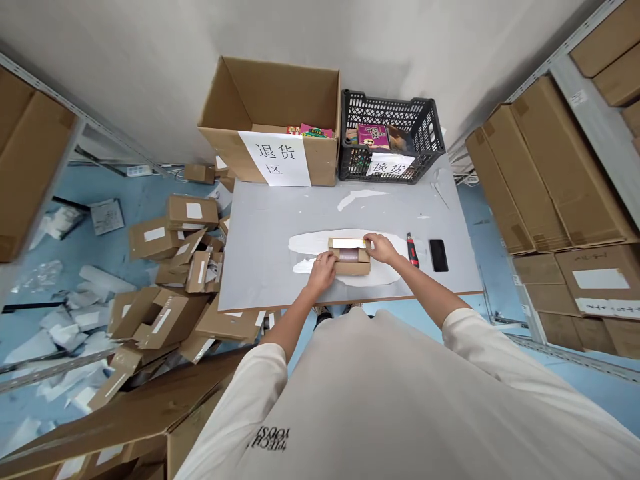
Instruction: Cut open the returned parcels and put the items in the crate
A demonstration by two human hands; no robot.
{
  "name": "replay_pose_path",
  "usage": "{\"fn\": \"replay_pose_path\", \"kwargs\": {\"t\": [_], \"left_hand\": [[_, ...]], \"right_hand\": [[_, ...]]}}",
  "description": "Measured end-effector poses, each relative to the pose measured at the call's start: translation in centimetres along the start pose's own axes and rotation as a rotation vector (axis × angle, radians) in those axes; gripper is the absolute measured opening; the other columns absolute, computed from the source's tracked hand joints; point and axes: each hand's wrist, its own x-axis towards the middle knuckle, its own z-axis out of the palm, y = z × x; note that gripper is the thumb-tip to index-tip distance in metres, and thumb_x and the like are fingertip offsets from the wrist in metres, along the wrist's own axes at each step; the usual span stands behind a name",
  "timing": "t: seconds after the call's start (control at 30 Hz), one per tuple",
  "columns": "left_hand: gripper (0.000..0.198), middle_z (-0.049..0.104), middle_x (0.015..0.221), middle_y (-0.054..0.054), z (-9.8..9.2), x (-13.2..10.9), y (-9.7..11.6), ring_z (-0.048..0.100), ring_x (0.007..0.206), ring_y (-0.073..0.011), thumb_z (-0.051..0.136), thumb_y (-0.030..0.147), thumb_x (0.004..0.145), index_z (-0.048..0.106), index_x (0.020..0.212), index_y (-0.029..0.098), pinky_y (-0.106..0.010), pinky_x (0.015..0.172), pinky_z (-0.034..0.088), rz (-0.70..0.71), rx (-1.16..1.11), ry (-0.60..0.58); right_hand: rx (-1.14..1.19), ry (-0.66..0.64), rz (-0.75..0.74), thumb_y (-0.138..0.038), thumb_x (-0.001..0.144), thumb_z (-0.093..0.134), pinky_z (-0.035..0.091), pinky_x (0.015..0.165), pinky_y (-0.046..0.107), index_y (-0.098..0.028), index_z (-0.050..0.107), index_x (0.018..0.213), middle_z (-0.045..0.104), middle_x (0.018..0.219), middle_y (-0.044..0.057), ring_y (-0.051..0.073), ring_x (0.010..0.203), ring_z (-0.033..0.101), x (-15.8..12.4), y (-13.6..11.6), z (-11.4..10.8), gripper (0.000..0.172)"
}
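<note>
A small brown cardboard box point(352, 268) lies on the table with its top flaps parted. Inside it shows a dull pinkish-purple item point(349, 255), partly hidden by the flaps. My left hand point(323, 268) grips the box's left end, fingers bent over its edge. At the far right corner, my right hand point(381, 249) pinches the raised flap, which carries a white label point(349, 243). Beneath the box spreads a white patch point(305, 241) on the tabletop. A red and black utility knife point(413, 250) lies right of my right hand, beside a black phone point(439, 255).
At the table's point(270, 213) back stand a large open carton point(215, 143) with a paper sign and a black plastic crate point(430, 137) holding colourful packages. Opened boxes point(170, 320) pile up on the floor at left. Shelves with cartons point(570, 167) flank the right side.
</note>
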Motion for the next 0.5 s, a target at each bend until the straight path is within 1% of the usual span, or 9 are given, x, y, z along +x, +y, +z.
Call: {"fn": "replay_pose_path", "kwargs": {"t": [0.07,0.13,0.2,0.23,0.3,0.37,0.43,0.5], "left_hand": [[0.048,0.059,0.152,-0.015,-0.1,0.1,-0.1,0.055,0.140,-0.0368,0.063,0.007,0.089,0.068,0.133,0.025,-0.055,0.115,0.053,0.018,0.041,-0.020],[0.049,0.058,0.153,-0.015,-0.3,0.3,-0.2,0.055,0.139,-0.0373,0.065,0.007,0.088,0.068,0.134,0.026,-0.054,0.114,0.054,0.038,0.077,-0.034],[0.050,0.057,0.155,-0.015,-0.5,0.6,-0.1,0.055,0.138,-0.0378,0.065,0.007,0.088,0.068,0.134,0.027,-0.053,0.112,0.054,0.053,0.114,-0.053],[0.050,0.057,0.155,-0.015,-0.7,0.8,0.0,0.055,0.138,-0.0382,0.066,0.007,0.088,0.067,0.135,0.026,-0.053,0.111,0.054,0.057,0.132,-0.068],[0.053,0.056,0.157,-0.017,-1.2,1.3,0.2,0.056,0.137,-0.0391,0.067,0.008,0.088,0.066,0.138,0.026,-0.053,0.110,0.054,0.061,0.162,-0.101],[0.059,0.055,0.160,-0.019,-1.7,2.0,0.4,0.055,0.140,-0.0403,0.067,0.008,0.086,0.063,0.143,0.025,-0.056,0.113,0.051,0.076,0.191,-0.133],[0.068,0.051,0.167,-0.019,-2.1,2.9,0.6,0.051,0.148,-0.0411,0.066,0.004,0.083,0.059,0.148,0.026,-0.061,0.120,0.044,0.129,0.228,-0.168],[0.077,0.050,0.170,-0.018,-2.4,3.9,0.8,0.044,0.156,-0.0409,0.063,0.000,0.079,0.056,0.151,0.027,-0.065,0.126,0.036,0.205,0.262,-0.219]], "right_hand": [[0.055,-0.007,0.030,-0.026,0.095,0.063,0.058,0.102,0.048,-0.027,0.068,0.128,0.081,0.127,0.010,0.033,0.116,0.073,0.6,0.1,-0.5,0.034],[0.105,0.016,0.100,-0.033,0.101,0.059,0.059,0.093,0.046,-0.027,0.064,0.132,0.083,0.116,0.008,0.032,0.106,0.074,1.3,0.3,-0.8,0.031],[0.102,0.066,0.175,-0.038,0.103,0.058,0.058,0.085,0.045,-0.026,0.061,0.133,0.081,0.108,0.009,0.033,0.096,0.072,2.2,0.5,-0.7,0.032],[0.079,0.108,0.193,-0.038,0.103,0.058,0.057,0.083,0.046,-0.025,0.061,0.133,0.080,0.108,0.011,0.033,0.094,0.070,2.6,0.6,-0.4,0.033],[0.014,0.212,0.168,-0.036,0.102,0.059,0.056,0.086,0.048,-0.023,0.064,0.129,0.075,0.115,0.015,0.035,0.098,0.067,3.5,0.6,0.4,0.030],[-0.047,0.271,0.082,-0.033,0.103,0.057,0.055,0.094,0.051,-0.023,0.069,0.125,0.070,0.120,0.018,0.037,0.107,0.063,4.1,0.5,1.5,0.027],[-0.100,0.246,0.009,-0.033,0.105,0.057,0.053,0.100,0.053,-0.023,0.073,0.124,0.068,0.119,0.019,0.038,0.112,0.060,4.1,0.1,2.7,0.027],[-0.153,0.214,-0.003,-0.038,0.105,0.061,0.051,0.104,0.056,-0.022,0.074,0.125,0.067,0.121,0.021,0.040,0.117,0.057,3.6,-0.6,3.6,0.029]]}}
